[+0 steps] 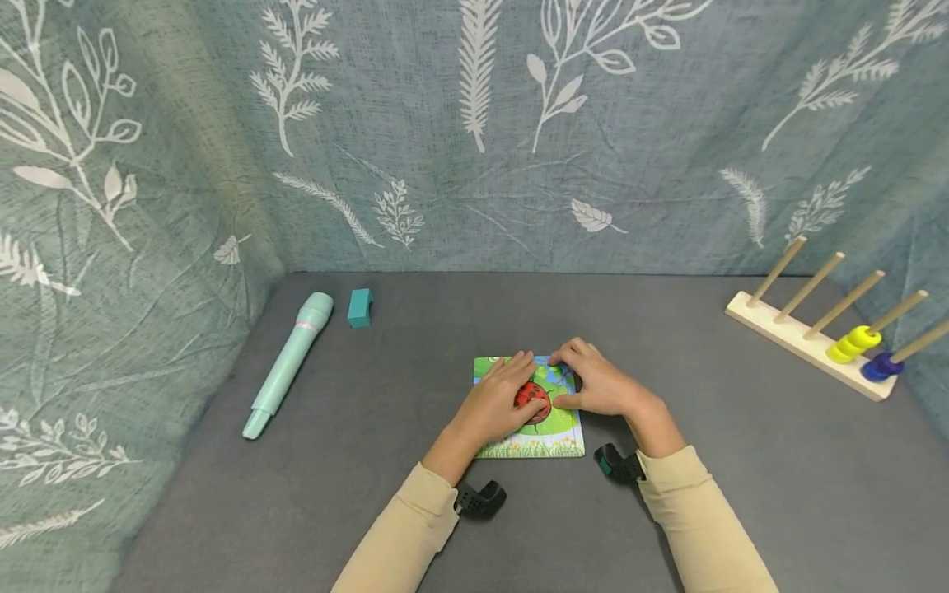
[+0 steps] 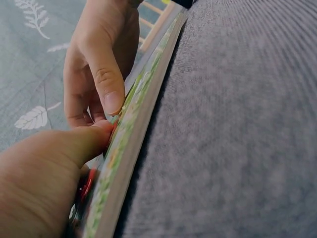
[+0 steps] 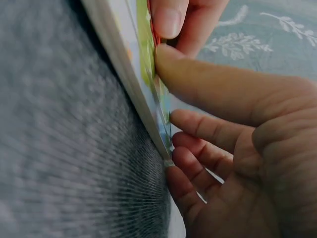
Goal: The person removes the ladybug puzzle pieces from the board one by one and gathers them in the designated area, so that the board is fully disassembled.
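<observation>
The left hand [image 1: 498,401] hides part of the ladybug puzzle [image 1: 530,446]; the head view's edge crops one peg [image 1: 922,342] of the stacking toy [image 1: 793,330].

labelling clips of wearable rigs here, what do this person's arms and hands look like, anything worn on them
Both arms wear long beige sleeves, the cuffs leaving the wrists bare. The left hand and right hand have no gloves, and no rings show. A small black curved device sits at each wrist; the right one carries a green patch. No cables are visible.
</observation>
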### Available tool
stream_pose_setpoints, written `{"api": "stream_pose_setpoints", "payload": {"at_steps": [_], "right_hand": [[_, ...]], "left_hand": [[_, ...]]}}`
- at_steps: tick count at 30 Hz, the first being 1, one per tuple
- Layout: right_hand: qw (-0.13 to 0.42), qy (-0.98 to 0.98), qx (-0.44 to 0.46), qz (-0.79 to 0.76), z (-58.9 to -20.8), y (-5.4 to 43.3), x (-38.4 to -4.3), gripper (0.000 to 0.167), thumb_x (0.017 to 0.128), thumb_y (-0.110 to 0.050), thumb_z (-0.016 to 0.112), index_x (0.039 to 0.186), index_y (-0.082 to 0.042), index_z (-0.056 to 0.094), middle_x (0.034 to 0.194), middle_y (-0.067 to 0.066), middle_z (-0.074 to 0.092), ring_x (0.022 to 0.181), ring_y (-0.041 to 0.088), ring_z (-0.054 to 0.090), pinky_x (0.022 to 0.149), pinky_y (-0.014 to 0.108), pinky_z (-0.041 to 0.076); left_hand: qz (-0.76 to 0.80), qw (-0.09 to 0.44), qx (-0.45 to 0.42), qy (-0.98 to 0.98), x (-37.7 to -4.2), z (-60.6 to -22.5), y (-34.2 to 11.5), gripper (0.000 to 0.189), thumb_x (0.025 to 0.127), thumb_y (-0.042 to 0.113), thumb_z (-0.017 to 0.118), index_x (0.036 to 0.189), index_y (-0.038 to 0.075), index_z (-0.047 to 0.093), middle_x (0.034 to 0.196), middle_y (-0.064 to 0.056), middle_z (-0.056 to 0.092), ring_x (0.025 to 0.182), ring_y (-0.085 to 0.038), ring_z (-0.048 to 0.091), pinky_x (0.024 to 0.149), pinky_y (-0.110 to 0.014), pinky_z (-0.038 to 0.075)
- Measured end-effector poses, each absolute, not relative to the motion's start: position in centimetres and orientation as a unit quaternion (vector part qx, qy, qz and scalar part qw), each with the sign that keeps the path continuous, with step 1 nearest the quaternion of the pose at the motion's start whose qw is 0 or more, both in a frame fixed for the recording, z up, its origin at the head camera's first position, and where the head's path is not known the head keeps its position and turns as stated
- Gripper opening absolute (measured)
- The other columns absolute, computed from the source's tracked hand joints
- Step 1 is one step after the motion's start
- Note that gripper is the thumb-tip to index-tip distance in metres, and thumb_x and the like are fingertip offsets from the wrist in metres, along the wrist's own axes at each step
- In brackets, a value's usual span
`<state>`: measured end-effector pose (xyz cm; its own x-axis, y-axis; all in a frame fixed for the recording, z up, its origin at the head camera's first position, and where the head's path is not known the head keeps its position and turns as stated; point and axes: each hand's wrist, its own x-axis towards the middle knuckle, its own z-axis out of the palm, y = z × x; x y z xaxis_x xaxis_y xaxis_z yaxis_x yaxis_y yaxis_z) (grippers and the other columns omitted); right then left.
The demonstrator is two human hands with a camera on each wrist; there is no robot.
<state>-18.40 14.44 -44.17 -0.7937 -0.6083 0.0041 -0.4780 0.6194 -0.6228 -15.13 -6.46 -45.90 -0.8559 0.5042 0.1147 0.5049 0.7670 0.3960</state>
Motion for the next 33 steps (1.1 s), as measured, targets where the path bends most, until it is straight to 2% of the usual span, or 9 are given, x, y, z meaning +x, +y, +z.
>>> {"api": "stream_pose_setpoints", "payload": {"at_steps": [11,21,28,33], "right_hand": [[0.137,0.883,-0.281,-0.351,-44.4,14.2,-19.1,0.05,0.077,-0.016,0.078,0.117,-0.002,0.053,0.12,0.017,0.039,0.105,0.03,0.038,0.087,0.044,0.045],[0.158,0.875,-0.268,-0.37,-44.6,13.9,-19.3,0.051,0.073,-0.011,0.079,0.111,-0.002,0.048,0.113,0.016,0.035,0.102,0.029,0.032,0.085,0.036,0.039],[0.149,0.867,-0.276,-0.386,-44.9,14.2,-19.1,0.053,0.075,-0.013,0.078,0.116,-0.003,0.046,0.114,0.016,0.043,0.104,0.029,0.037,0.088,0.039,0.04],[0.149,0.848,-0.27,-0.432,-45.2,15.0,-18.8,0.045,0.08,-0.003,0.071,0.121,-0.001,0.051,0.117,0.015,0.046,0.103,0.026,0.042,0.088,0.038,0.041]], "left_hand": [[-0.212,-0.017,-0.26,-0.942,-15.3,-45.7,-6.5,0.064,0.093,0.043,0.057,0.144,0.007,0.042,0.152,-0.008,0.035,0.142,-0.02,0.03,0.121,-0.04,0.025],[-0.217,-0.013,-0.259,-0.941,-15.0,-45.9,-6.4,0.063,0.093,0.041,0.059,0.143,0.006,0.043,0.151,-0.009,0.037,0.142,-0.021,0.031,0.12,-0.041,0.026],[-0.221,-0.006,-0.258,-0.94,-14.9,-46.1,-6.5,0.063,0.093,0.041,0.059,0.143,0.006,0.043,0.151,-0.009,0.037,0.142,-0.021,0.031,0.121,-0.04,0.024],[-0.218,-0.004,-0.263,-0.94,-14.8,-46.0,-6.4,0.063,0.093,0.041,0.059,0.143,0.005,0.043,0.151,-0.01,0.037,0.142,-0.021,0.031,0.121,-0.039,0.024]]}}
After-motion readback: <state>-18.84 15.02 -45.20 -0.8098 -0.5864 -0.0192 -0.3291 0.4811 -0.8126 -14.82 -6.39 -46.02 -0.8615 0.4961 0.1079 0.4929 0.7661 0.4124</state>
